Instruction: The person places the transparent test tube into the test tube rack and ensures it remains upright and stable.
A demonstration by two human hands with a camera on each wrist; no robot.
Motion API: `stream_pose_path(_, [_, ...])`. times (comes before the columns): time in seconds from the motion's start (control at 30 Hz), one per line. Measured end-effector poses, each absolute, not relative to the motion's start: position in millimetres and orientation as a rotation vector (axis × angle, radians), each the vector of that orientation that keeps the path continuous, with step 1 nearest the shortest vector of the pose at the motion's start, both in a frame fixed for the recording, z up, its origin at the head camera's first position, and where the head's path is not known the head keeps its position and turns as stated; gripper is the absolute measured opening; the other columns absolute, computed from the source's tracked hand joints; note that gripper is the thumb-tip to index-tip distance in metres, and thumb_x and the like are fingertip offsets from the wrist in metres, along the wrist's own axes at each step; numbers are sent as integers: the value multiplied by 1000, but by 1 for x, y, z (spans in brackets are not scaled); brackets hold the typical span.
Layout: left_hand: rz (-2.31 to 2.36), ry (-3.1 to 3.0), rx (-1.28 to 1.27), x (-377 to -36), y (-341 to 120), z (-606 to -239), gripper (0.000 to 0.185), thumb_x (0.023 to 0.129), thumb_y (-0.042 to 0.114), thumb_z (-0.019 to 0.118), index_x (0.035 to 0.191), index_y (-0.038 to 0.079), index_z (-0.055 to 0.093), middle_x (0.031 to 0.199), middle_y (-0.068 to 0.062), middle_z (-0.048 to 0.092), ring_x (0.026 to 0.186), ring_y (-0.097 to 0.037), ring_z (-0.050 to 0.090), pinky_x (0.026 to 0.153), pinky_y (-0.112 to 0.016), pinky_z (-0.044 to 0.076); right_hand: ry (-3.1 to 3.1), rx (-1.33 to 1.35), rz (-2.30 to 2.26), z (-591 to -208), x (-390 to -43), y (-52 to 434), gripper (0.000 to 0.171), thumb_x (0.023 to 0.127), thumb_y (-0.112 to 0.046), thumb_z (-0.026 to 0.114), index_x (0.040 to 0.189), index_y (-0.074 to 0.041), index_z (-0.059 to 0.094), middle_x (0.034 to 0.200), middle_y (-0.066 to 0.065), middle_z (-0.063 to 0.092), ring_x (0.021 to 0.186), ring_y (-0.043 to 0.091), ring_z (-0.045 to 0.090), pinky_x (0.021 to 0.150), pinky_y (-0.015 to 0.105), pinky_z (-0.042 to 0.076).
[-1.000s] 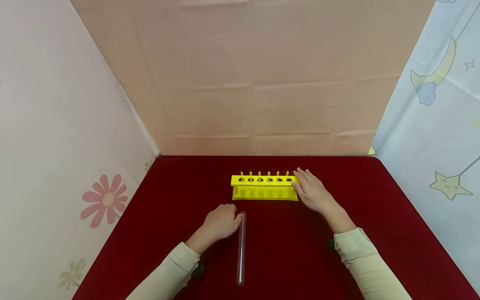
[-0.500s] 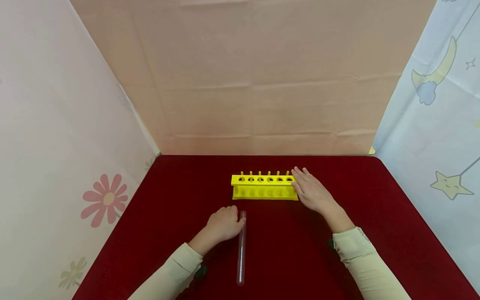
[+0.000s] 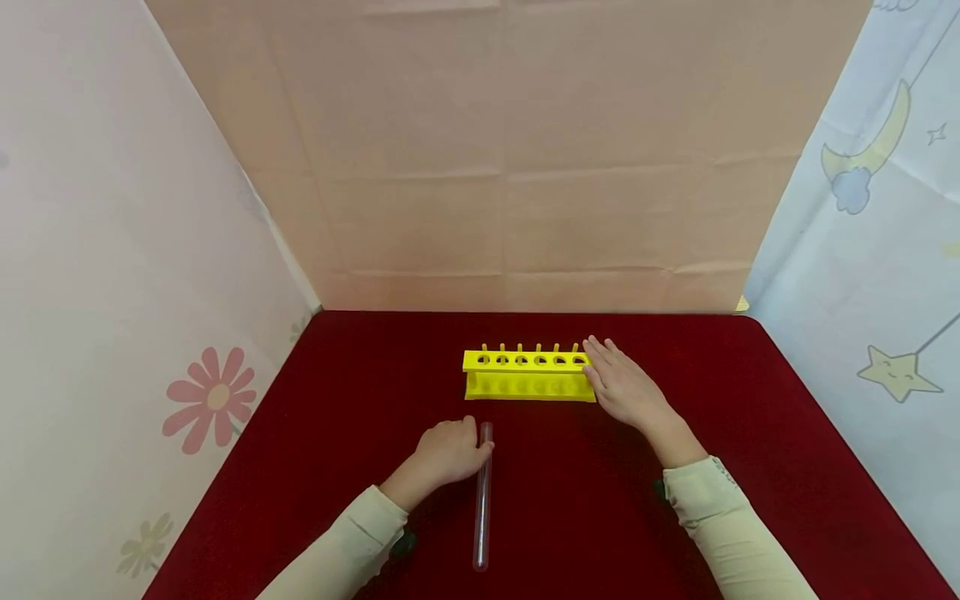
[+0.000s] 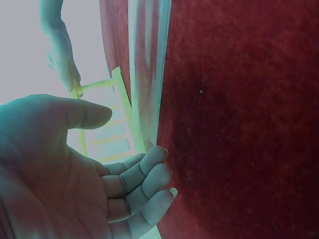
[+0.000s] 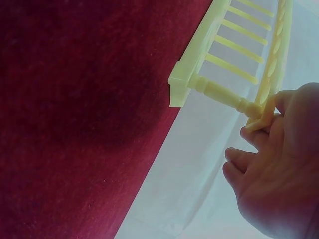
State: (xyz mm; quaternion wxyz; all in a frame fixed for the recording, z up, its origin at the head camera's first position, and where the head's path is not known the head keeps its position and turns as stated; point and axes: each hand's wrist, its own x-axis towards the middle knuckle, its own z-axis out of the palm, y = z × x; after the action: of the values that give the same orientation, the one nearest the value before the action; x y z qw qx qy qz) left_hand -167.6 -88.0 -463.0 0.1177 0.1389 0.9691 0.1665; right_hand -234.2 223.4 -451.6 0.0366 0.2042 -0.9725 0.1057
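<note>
A clear test tube [image 3: 482, 500] lies lengthwise on the red cloth, its open end toward a yellow test tube rack [image 3: 525, 372]. My left hand [image 3: 450, 450] sits at the tube's far end. In the left wrist view its curled fingertips [image 4: 154, 164] touch the tube [image 4: 147, 74] while the thumb stands apart. My right hand [image 3: 626, 387] lies over the rack's right end. In the right wrist view its fingers [image 5: 251, 134] pinch the end of the rack's top plate [image 5: 271, 59]. All the rack's holes that show are empty.
The red cloth [image 3: 675, 542] covers the table. Paper and fabric screens stand close behind [image 3: 510, 167], to the left [image 3: 112, 292] and to the right [image 3: 862, 250]. Both cream sleeves [image 3: 720, 517] reach in from the near edge.
My left hand has slid slightly right, bringing its fingers against the tube's upper end. The right hand, the rack and the tube stay where they were.
</note>
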Motion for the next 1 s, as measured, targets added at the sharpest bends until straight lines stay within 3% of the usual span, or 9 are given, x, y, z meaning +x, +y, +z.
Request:
stream_pose_path(0.33, [482,2809,395,-166,-87,-466,40,98,42,60,100,2,61,67,-3,53,54,-17,50,49,-29,43,-2994,625,299,-452,-235,224,56,110,-24,36,156,6,27,163,23,26,151,43,20,123,52,18])
stream_pose_path(1.0, [505,2791,389,-168,-82,-475,40,97,43,62,94,3,60,67,-4,53,56,-18,51,51,-29,43,-3027,575,421,-452,-234,223,57,111,-27,34,157,4,24,164,24,23,151,44,20,122,54,19])
